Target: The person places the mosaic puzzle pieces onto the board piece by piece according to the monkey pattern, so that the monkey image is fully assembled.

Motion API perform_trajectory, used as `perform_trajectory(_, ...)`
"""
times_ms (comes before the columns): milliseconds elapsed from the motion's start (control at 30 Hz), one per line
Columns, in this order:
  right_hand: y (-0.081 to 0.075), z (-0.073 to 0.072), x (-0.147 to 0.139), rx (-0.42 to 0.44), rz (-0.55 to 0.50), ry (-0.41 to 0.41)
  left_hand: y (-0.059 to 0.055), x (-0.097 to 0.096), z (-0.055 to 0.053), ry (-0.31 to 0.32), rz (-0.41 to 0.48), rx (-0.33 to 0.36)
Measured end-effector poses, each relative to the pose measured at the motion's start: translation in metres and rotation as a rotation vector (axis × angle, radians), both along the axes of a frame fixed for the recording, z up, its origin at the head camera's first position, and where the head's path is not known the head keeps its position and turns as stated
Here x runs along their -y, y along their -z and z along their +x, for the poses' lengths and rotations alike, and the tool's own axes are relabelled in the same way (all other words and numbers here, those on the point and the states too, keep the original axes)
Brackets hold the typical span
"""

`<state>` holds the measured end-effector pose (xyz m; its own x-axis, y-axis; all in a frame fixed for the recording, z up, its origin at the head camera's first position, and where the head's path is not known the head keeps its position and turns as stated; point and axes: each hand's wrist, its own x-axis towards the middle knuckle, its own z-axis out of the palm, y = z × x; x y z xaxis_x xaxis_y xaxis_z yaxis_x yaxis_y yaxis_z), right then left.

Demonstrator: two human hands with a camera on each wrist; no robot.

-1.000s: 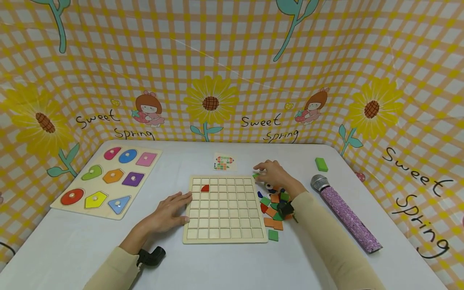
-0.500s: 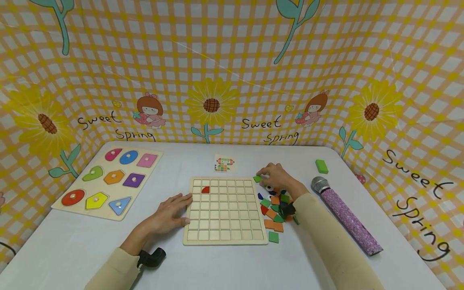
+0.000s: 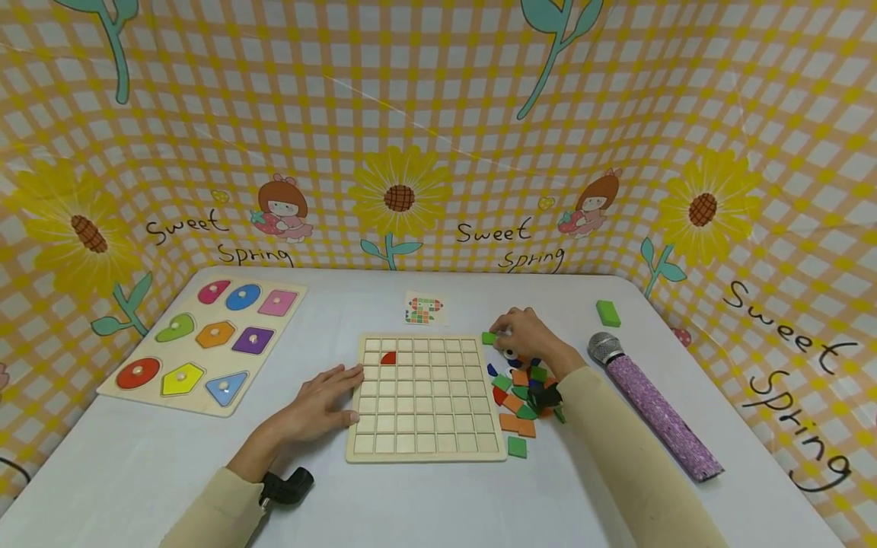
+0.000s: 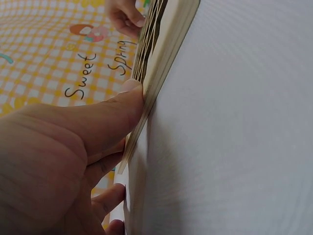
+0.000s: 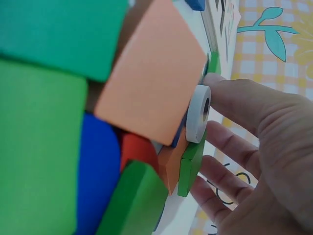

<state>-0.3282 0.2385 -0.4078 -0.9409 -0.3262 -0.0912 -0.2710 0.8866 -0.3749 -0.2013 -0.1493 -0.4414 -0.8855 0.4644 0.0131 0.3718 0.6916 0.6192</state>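
My left hand (image 3: 318, 403) rests at the left edge of the wooden grid board (image 3: 428, 459). Its thumb touches the board's rim (image 4: 161, 73), and the fingers lie extended beside it. One red quarter-circle tile (image 3: 388, 358) sits in a cell near the board's upper left. Beyond the board's top right corner, my right hand (image 3: 526, 335) pinches a green square tile (image 3: 489, 338); in the right wrist view the thumb tip meets that tile (image 5: 214, 62), with the index fingertip hidden. A white ring-shaped eye piece (image 5: 198, 115) stands beside the thumb. Loose coloured tiles (image 3: 521, 378) lie under the wrist.
A small pattern card (image 3: 425, 308) lies behind the board. On the left is a shape puzzle (image 3: 192, 361) with knobbed pieces. A glittery pink microphone (image 3: 654, 407) and a green block (image 3: 607, 313) lie on the right. Patterned cloth (image 3: 438, 99) rises around the white table.
My right hand has shifted slightly right and drawn in its fingers at the green tile, which has turned and moved a little right. My left hand stays at the board's edge.
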Motion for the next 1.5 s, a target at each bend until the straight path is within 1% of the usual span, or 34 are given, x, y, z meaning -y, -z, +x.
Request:
perform_trajectory(100,-0.001,0.002,0.0,-0.006,-0.026,0.001,0.0,0.0,0.0,0.002,-0.002,0.001)
perform_trajectory(200,-0.004,0.005,0.002,-0.035,-0.047,-0.009,0.0,0.0,0.0,0.001,-0.001,0.001)
perform_trajectory(333,-0.01,0.013,0.012,-0.069,-0.073,-0.021,0.0,0.0,0.0,0.0,0.001,0.0)
perform_trajectory(467,-0.015,0.025,0.026,-0.1,-0.107,-0.055,-0.001,0.0,0.0,0.001,0.005,0.0)
perform_trajectory(567,-0.016,0.031,0.037,-0.129,-0.111,-0.095,-0.001,0.0,0.0,0.001,0.005,-0.003)
perform_trajectory(733,-0.016,0.039,0.061,-0.136,-0.101,-0.138,-0.002,-0.001,0.0,0.003,0.005,-0.007)
perform_trajectory(900,-0.014,0.044,0.085,-0.156,-0.1,-0.202,-0.002,-0.001,0.0,0.008,0.009,-0.006)
perform_trajectory(1067,-0.01,0.045,0.109,-0.158,-0.062,-0.243,-0.002,-0.001,0.0,0.002,0.007,-0.002)
perform_trajectory(1200,-0.009,0.044,0.123,-0.14,-0.047,-0.252,-0.002,-0.001,0.0,-0.003,0.008,0.011)
perform_trajectory(1400,-0.007,0.038,0.135,-0.129,-0.002,-0.252,-0.003,-0.002,0.001,-0.001,0.004,0.011)
perform_trajectory(1500,-0.005,0.036,0.137,-0.11,0.013,-0.24,-0.003,-0.001,0.001,0.002,0.001,0.009)
